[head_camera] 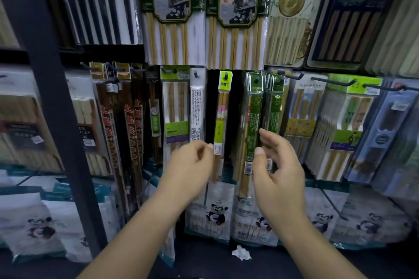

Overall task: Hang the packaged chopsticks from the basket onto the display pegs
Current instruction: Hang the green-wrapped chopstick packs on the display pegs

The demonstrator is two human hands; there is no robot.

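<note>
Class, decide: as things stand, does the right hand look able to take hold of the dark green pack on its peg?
Likely yes. The right hand is open right beside the green pack, thumb by its lower part, with nothing between them.

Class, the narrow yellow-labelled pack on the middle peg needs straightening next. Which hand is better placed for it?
Left. The left hand has its fingertips at the yellow-labelled pack, by its lower edge. The right hand is at the green pack beside it, thumb against that one.
</note>
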